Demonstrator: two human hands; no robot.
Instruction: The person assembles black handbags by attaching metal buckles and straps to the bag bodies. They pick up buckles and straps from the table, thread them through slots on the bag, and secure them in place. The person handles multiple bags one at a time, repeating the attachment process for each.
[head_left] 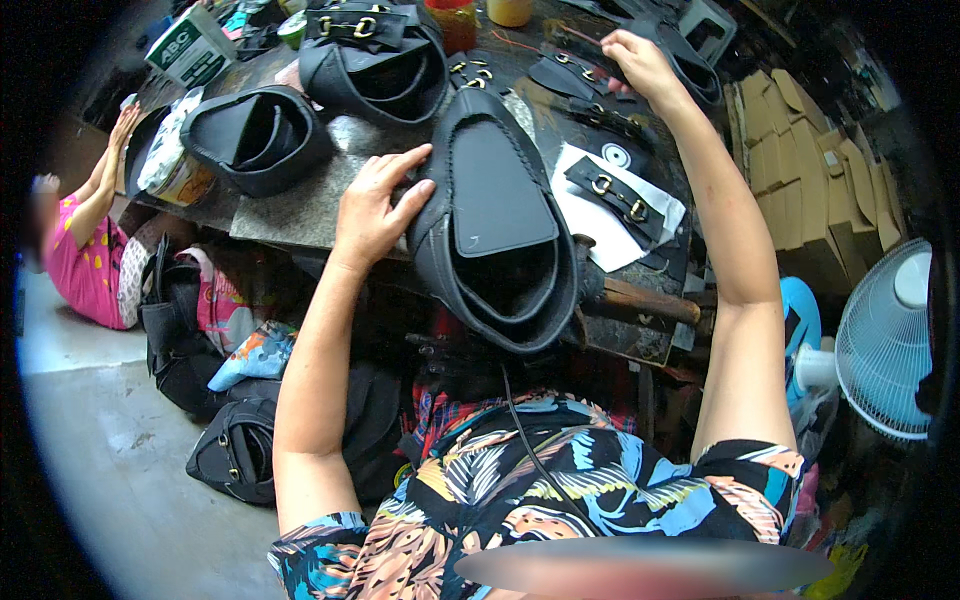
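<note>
In front of me, a black shoe upper [500,300] with a flat dark panel [500,200] and a stitched rim juts over the table's near edge. My left hand [375,208] rests against its left side, thumb and forefinger stretched out and apart. Farther off at the right, my right hand [642,68] pinches a thin brown stick [580,36]; its far tip is hard to make out. Below that hand lie black straps with gold buckles. Another buckled strap [620,200] sits on a white sheet [595,240] to the right of the upper.
More black uppers [255,140] stand on the table's left, beside a green-and-white box [190,48]. At the back are a red jar [453,22] and a yellow one [510,10]. Stacked cardboard [815,165] and a fan [885,340] occupy the right. A person in pink [95,265] sits left.
</note>
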